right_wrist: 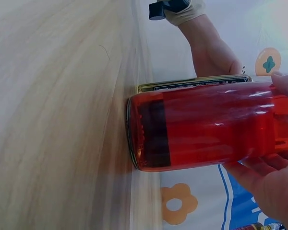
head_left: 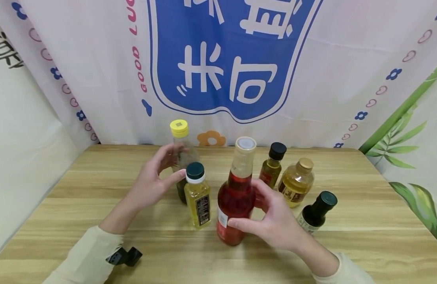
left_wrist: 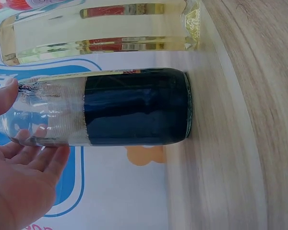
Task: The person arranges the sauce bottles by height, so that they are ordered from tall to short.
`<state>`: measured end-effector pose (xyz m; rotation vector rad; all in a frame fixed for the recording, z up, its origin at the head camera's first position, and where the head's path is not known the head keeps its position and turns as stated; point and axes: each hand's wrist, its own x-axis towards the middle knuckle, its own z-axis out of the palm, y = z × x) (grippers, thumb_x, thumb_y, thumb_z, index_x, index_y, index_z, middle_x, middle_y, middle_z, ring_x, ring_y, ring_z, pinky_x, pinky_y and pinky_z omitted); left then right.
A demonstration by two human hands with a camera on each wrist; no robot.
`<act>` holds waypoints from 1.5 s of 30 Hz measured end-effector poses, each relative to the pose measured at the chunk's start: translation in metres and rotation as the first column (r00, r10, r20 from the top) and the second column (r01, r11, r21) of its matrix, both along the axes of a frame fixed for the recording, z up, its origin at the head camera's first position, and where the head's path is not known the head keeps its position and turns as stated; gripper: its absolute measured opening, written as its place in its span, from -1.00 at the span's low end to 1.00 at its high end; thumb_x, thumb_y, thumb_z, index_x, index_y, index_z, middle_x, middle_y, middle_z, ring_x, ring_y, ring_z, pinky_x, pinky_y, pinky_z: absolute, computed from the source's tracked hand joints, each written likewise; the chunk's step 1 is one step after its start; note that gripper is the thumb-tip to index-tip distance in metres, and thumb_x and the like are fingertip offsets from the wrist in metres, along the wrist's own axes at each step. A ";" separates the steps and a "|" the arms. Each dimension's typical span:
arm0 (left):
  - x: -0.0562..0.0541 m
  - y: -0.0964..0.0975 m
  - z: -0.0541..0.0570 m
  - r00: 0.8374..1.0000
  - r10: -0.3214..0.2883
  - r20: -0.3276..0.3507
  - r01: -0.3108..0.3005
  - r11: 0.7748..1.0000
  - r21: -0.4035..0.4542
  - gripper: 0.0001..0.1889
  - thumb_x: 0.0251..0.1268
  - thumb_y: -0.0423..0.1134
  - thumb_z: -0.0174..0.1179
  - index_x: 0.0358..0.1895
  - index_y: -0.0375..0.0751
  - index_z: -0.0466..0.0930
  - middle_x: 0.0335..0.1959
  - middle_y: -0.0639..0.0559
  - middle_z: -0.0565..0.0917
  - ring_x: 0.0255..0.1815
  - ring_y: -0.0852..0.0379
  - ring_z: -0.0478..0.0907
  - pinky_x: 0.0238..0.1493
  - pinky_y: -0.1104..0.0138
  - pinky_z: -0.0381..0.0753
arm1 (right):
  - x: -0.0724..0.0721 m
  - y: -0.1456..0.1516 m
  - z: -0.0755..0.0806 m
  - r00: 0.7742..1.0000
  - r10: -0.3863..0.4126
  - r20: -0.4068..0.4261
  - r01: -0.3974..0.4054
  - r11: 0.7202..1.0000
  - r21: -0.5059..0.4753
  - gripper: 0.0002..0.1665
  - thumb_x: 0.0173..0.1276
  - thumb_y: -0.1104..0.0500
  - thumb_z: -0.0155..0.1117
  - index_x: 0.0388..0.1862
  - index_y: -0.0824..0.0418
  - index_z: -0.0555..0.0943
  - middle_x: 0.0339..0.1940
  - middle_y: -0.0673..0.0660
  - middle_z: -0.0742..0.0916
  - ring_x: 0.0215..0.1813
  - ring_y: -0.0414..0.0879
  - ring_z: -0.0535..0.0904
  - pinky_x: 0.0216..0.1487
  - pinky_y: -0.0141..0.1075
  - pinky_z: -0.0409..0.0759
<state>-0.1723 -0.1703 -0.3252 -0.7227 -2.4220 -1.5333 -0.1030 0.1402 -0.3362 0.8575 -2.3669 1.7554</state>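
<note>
Red bottle, liquid reaching its neck, is standing upright on the table, just left of the right palm; right hand is gripping it, fingers spread to its girth. Yellow-capped bottle, dark liquid partway up, is standing likewise; left hand is holding it, fingers part-curled. Smaller green-capped bottle is containing yellow liquid.

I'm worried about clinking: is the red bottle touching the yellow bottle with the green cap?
Apart. The head view shows a strip of table between the red bottle and the yellow bottle.
</note>
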 end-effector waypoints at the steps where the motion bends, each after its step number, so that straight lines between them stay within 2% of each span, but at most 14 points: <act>1: 0.000 -0.001 0.000 1.000 0.002 0.001 -0.002 1.000 -0.001 -0.39 0.48 -0.41 0.29 0.53 -0.18 0.36 0.43 -0.13 0.58 0.37 -0.07 0.56 0.30 0.61 0.50 | 0.000 0.000 0.000 1.000 -0.001 0.003 0.001 1.000 0.001 -0.25 0.22 0.26 0.65 0.37 0.10 0.54 0.15 0.10 0.78 0.11 -0.13 0.75 0.12 -0.22 0.80; 12: 0.001 -0.002 0.003 1.000 0.007 0.006 -0.007 1.000 -0.008 -0.38 0.47 -0.40 0.31 0.54 -0.20 0.36 0.46 -0.15 0.56 0.42 -0.14 0.55 0.31 0.61 0.50 | 0.000 -0.004 0.003 0.999 -0.052 -0.001 0.052 0.999 0.001 -0.26 0.21 0.24 0.66 0.35 0.09 0.56 0.16 0.07 0.79 0.12 -0.12 0.75 0.10 -0.22 0.80; 20: 0.002 -0.003 0.004 1.000 0.003 0.005 -0.003 1.000 -0.005 -0.37 0.47 -0.40 0.30 0.54 -0.19 0.36 0.46 -0.14 0.56 0.42 -0.15 0.55 0.32 0.62 0.49 | -0.007 -0.009 0.006 0.987 -0.151 0.048 0.152 0.988 -0.003 -0.25 0.19 0.18 0.69 0.35 0.05 0.56 0.14 0.02 0.80 0.14 -0.09 0.75 0.14 -0.23 0.79; 28: 0.002 -0.002 0.005 1.000 -0.010 0.007 0.010 1.000 0.005 -0.38 0.47 -0.41 0.31 0.54 -0.21 0.36 0.46 -0.17 0.56 0.42 -0.16 0.55 0.33 0.62 0.49 | -0.022 -0.018 0.009 0.966 -0.215 0.144 0.223 0.974 -0.043 -0.17 0.20 0.17 0.68 0.43 0.02 0.52 0.23 0.04 0.76 0.23 -0.04 0.71 0.18 -0.26 0.78; 38: 0.001 -0.002 0.003 1.000 -0.007 0.014 0.007 1.000 -0.001 -0.37 0.48 -0.39 0.31 0.55 -0.19 0.36 0.46 -0.15 0.56 0.40 -0.15 0.56 0.32 0.62 0.49 | -0.046 -0.031 0.012 0.947 -0.284 0.150 0.295 0.954 -0.059 -0.10 0.21 0.14 0.68 0.50 0.09 0.47 0.29 0.10 0.71 0.30 0.02 0.67 0.27 -0.05 0.75; 45: 0.001 -0.001 0.003 1.000 -0.005 0.026 0.005 1.000 -0.002 -0.37 0.48 -0.38 0.31 0.55 -0.18 0.35 0.46 -0.15 0.56 0.41 -0.15 0.56 0.32 0.61 0.50 | -0.066 -0.046 0.014 0.946 -0.290 0.145 0.308 0.944 -0.122 -0.13 0.23 0.17 0.66 0.49 0.10 0.48 0.30 0.11 0.70 0.31 0.03 0.65 0.31 0.00 0.73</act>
